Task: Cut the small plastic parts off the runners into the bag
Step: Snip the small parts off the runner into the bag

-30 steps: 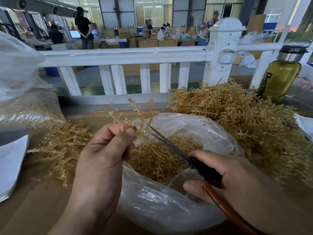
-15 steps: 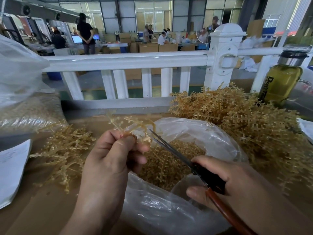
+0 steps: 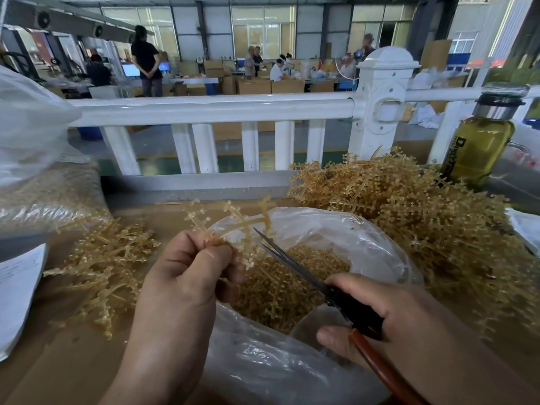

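Observation:
My left hand [image 3: 187, 276] pinches a tan plastic runner [image 3: 233, 222] with small parts on its branches, held over the mouth of a clear plastic bag [image 3: 365, 238]. Inside the bag lies a heap of cut tan parts [image 3: 292, 287]. My right hand [image 3: 388, 320] grips black-handled scissors [image 3: 298, 267]; their slightly parted blades point up-left, with the tips right beside the runner's lower branches.
A big pile of uncut runners [image 3: 423, 223] lies right of the bag, a smaller pile [image 3: 108, 264] to its left. A filled plastic sack [image 3: 43, 171] stands far left above white paper [image 3: 17, 287]. A yellow-green bottle [image 3: 479, 147] stands back right, before a white railing [image 3: 210, 108].
My left hand has turned the runner and lowered it slightly toward the scissor tips. The right hand and scissors have stayed almost in place over the bag.

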Motion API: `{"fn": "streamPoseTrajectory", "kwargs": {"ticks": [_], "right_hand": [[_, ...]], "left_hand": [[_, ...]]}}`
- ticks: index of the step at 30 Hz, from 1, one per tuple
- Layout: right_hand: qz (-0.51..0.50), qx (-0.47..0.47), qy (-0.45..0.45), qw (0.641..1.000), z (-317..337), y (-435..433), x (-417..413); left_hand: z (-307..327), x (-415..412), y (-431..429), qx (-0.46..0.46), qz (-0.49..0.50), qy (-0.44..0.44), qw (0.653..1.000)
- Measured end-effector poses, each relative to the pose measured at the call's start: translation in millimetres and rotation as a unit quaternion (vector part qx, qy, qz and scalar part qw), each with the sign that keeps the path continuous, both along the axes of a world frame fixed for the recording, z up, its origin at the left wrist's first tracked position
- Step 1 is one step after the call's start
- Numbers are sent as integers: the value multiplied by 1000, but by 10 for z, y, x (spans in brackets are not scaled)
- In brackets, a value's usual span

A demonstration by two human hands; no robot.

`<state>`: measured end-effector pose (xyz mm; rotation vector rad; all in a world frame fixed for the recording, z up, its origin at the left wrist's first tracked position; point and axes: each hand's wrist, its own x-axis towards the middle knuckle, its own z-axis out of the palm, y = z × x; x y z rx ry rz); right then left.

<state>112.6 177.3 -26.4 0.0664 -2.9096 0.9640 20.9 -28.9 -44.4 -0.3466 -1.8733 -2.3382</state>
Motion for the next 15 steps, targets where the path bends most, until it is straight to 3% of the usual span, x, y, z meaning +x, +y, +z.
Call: {"fn": "streamPoseTrajectory", "kwargs": {"ticks": [10, 15], "right_hand": [[9, 21, 7, 1000, -12, 11, 5], [19, 39, 7, 999, -15, 3, -1]], "left_hand": [[24, 20, -16, 15, -20, 1, 1000], [22, -14, -39, 88, -35, -10, 995]]}}
